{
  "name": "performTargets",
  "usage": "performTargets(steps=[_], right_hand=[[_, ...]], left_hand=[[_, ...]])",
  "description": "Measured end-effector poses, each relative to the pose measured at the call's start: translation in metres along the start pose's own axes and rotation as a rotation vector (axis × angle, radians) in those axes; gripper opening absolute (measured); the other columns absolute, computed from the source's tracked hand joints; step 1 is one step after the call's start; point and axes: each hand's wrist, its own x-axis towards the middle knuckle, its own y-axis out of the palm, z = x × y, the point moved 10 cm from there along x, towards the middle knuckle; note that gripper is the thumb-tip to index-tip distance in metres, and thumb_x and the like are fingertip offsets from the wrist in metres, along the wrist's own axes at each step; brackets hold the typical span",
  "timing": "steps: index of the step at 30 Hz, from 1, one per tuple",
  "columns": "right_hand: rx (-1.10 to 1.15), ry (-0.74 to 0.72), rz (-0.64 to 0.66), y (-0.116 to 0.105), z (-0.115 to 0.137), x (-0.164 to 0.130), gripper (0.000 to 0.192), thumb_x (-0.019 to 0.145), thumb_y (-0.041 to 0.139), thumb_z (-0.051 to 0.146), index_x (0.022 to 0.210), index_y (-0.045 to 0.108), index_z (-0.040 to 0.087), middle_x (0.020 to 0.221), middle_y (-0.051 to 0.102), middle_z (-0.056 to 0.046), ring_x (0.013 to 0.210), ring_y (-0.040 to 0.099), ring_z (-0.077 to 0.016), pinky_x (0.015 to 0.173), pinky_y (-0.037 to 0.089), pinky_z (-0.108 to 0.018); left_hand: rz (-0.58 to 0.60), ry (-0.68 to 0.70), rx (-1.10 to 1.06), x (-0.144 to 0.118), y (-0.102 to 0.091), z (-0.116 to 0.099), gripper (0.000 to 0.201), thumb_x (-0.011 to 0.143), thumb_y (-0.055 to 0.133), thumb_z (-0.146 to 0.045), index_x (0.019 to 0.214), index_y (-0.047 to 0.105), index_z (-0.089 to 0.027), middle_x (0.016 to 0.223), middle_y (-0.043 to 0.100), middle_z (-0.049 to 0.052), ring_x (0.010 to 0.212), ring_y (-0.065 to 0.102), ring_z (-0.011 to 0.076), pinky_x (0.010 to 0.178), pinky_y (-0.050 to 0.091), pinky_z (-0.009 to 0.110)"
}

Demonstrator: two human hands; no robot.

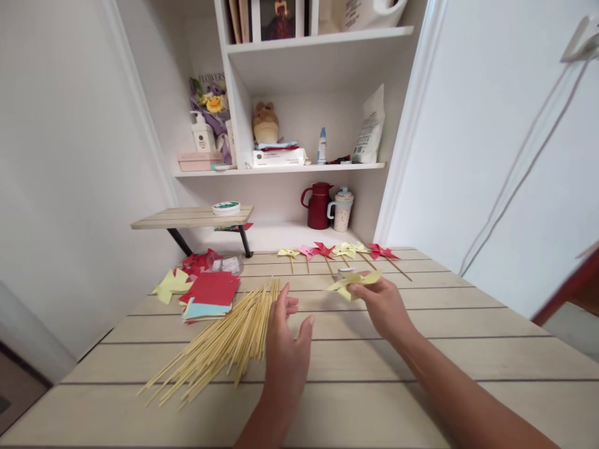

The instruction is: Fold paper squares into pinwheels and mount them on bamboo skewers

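Observation:
My right hand [386, 305] pinches a yellow paper pinwheel [345, 284] above the table, right of centre. Thumb and fingers of my left hand [287, 337] are apart, with nothing between them. It is beside the right edge of a fanned pile of thin wooden sticks [229, 333]; whether it touches them I cannot tell. Behind my right hand, several finished pinwheels on sticks lie in a row, among them a red pinwheel [322, 250], a pink pinwheel [306, 252] and a pale yellow pinwheel [345, 250]. A small round object [345, 272] is partly hidden behind the held pinwheel.
Left of the sticks lie stacked coloured paper squares [215, 290], a loose yellow paper pinwheel [171, 285], red paper pieces [201, 262] and a clear plastic box [228, 265]. A small raised stand [191, 217] is behind them. A red jug [320, 207] and a cup [342, 211] stand at the back.

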Motion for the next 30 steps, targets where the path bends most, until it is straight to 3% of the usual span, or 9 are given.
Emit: performTargets(steps=[2,3,7,11,14,19,23,27,30], right_hand=[[0.055,0.008,-0.006,-0.002,-0.001,0.002,0.029,0.063,0.085,0.030,0.084,0.069,0.017,0.079,0.072,-0.003,0.075,0.064,-0.0179,0.069,0.050,-0.031],[0.071,0.013,-0.003,-0.002,-0.001,0.002,0.029,0.063,0.085,0.029,0.084,0.069,0.017,0.079,0.072,-0.003,0.075,0.064,-0.0177,0.069,0.050,-0.031],[0.055,0.055,0.054,0.007,-0.006,-0.002,0.029,0.061,0.086,0.029,0.081,0.068,0.018,0.073,0.071,-0.001,0.069,0.062,-0.0171,0.065,0.049,-0.031],[0.014,0.090,0.120,0.017,-0.012,-0.007,0.028,0.059,0.087,0.030,0.079,0.070,0.020,0.073,0.070,0.000,0.068,0.061,-0.0168,0.065,0.049,-0.031],[-0.001,0.101,0.164,0.023,-0.015,-0.009,0.025,0.060,0.087,0.029,0.077,0.071,0.021,0.076,0.069,0.000,0.068,0.060,-0.0154,0.065,0.048,-0.029],[0.019,0.114,0.214,0.028,-0.019,-0.010,0.022,0.060,0.088,0.029,0.074,0.071,0.023,0.076,0.068,0.000,0.069,0.060,-0.0162,0.066,0.048,-0.031],[0.053,0.117,0.190,0.023,-0.019,-0.011,0.022,0.059,0.088,0.027,0.074,0.072,0.024,0.078,0.070,0.000,0.070,0.060,-0.0162,0.066,0.047,-0.031],[0.100,0.123,0.171,0.018,-0.019,-0.010,0.022,0.061,0.088,0.027,0.075,0.073,0.025,0.074,0.070,0.000,0.068,0.060,-0.0165,0.066,0.047,-0.032],[0.125,0.138,0.160,0.016,-0.019,-0.010,0.023,0.059,0.089,0.027,0.075,0.072,0.025,0.071,0.070,0.000,0.067,0.060,-0.0171,0.066,0.047,-0.032]], left_hand=[[0.035,-0.004,0.036,0.002,-0.023,0.001,0.020,0.084,0.061,-0.021,0.099,0.074,-0.022,0.097,0.070,0.007,0.092,0.067,0.0207,0.083,0.055,0.036],[0.042,-0.023,0.062,0.004,-0.037,0.005,0.016,0.084,0.061,-0.025,0.087,0.076,-0.022,0.093,0.071,0.006,0.091,0.068,0.0211,0.083,0.054,0.037],[-0.030,-0.094,0.202,0.010,-0.108,0.025,0.021,0.084,0.063,-0.039,0.087,0.077,-0.023,0.094,0.072,0.006,0.088,0.067,0.0216,0.085,0.053,0.037],[0.054,-0.049,0.377,0.003,-0.143,0.040,0.027,0.078,0.066,-0.049,0.085,0.077,-0.025,0.096,0.070,0.005,0.094,0.065,0.0227,0.084,0.052,0.034],[0.309,-0.165,0.400,-0.018,-0.134,0.059,0.026,0.080,0.062,-0.048,0.072,0.073,-0.026,0.077,0.068,0.002,0.071,0.063,0.0176,0.065,0.050,0.027],[0.752,-0.225,0.497,-0.051,-0.088,0.070,0.017,0.085,0.058,-0.029,0.075,0.071,-0.025,0.080,0.068,0.001,0.077,0.064,0.0175,0.072,0.047,0.027],[0.751,-0.254,0.709,-0.045,-0.077,0.075,0.019,0.086,0.055,-0.019,0.097,0.070,-0.026,0.099,0.069,0.002,0.093,0.063,0.0182,0.080,0.044,0.028],[0.718,-0.191,0.946,-0.039,-0.072,0.066,0.022,0.093,0.049,-0.023,0.091,0.070,-0.026,0.097,0.069,0.001,0.092,0.063,0.0194,0.075,0.041,0.029],[0.612,-0.137,1.018,-0.034,-0.072,0.052,0.026,0.097,0.045,-0.024,0.092,0.070,-0.028,0.097,0.069,-0.001,0.085,0.064,0.0172,0.070,0.038,0.028]])
